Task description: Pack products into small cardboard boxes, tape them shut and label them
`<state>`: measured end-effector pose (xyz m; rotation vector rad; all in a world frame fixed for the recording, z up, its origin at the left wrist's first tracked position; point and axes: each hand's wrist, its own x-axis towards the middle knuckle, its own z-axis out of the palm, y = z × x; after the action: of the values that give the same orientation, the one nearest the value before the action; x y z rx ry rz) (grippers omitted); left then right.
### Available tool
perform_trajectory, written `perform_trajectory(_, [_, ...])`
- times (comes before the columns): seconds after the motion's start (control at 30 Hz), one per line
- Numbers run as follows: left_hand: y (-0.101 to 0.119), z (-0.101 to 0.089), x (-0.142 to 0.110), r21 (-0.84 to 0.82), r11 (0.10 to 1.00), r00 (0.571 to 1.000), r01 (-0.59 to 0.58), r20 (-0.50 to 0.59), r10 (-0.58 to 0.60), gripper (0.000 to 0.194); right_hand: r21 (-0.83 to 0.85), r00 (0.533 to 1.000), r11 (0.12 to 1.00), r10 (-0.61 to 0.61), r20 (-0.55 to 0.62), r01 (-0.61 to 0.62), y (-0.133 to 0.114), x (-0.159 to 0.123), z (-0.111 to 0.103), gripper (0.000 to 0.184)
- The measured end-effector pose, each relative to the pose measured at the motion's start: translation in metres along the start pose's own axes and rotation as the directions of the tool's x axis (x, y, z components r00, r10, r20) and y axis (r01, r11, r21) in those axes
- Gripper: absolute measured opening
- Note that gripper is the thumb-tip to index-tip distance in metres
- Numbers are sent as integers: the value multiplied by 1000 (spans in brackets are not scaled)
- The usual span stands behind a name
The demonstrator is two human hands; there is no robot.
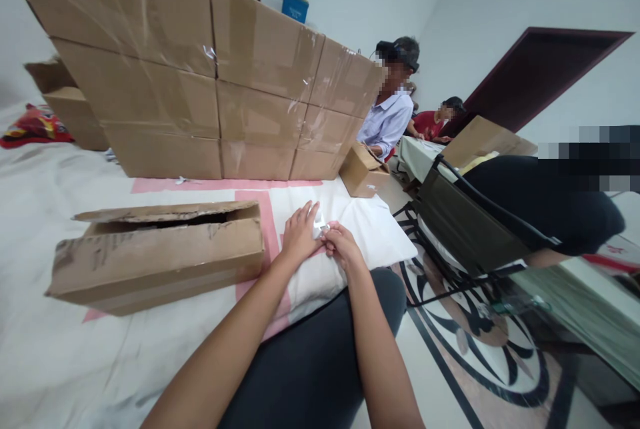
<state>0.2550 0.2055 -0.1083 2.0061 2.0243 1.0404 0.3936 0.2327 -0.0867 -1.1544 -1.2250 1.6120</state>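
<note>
White piece (319, 223), small enough to sit among my fingertips, is between my two hands, to the right of the open box (160, 262) and a little past its right end.

From the head view, my left hand (299, 235) comes at the piece from the side nearer the open box, fingers stretched over it and, as far as I can see, gripping it. My right hand (341, 243) is on the side away from the open box, thumb and fingers curled in, pinching the piece's near edge. What the piece is, I cannot tell; it is too small and too covered.

Under the open box lies a pale sheet (110, 355) with pink bands. Behind the open box stands a wall of taped cartons (270, 102); beyond its right end, farther back than my hands, is a smaller box (360, 172), near a co-worker in a pale shirt (387, 119).

For fingertip work like this, I'd judge it best to let the left hand steady the piece and the right make the fine moves, with a light pinch so nothing twists or slips. Working low over the sheet, drawn in toward the open box, should give a dropped piece a soft landing. Shifting my left fingers slightly aside would show me where the right ones press.
</note>
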Motion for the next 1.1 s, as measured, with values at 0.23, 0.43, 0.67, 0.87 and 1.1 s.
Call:
perform_trajectory(0.23, [1, -1, 0, 4, 1000, 1000, 4, 5, -4, 91, -22, 1000, 1000, -21, 3, 21, -3, -2, 0, 41])
perform_trajectory(0.43, [1, -1, 0, 7, 1000, 1000, 1, 0, -1, 88, -60, 998, 996, -60, -4, 60, -2, -2, 1, 41])
perform_trajectory(0.67, [1, 0, 0, 11, 1000, 1000, -8, -12, 8, 89, -108, 997, 992, -74, -13, 72, 2, 0, -1, 41])
perform_trajectory(0.87, [1, 0, 0, 10, 1000, 1000, -9, -9, 9, 90, -140, 996, 986, -90, -5, 88, 5, 3, -3, 42])
perform_trajectory(1.1, [0, 1, 0, 16, 1000, 1000, -7, -8, 7, 90, -121, 996, 989, -88, -10, 86, 6, 3, -3, 42])
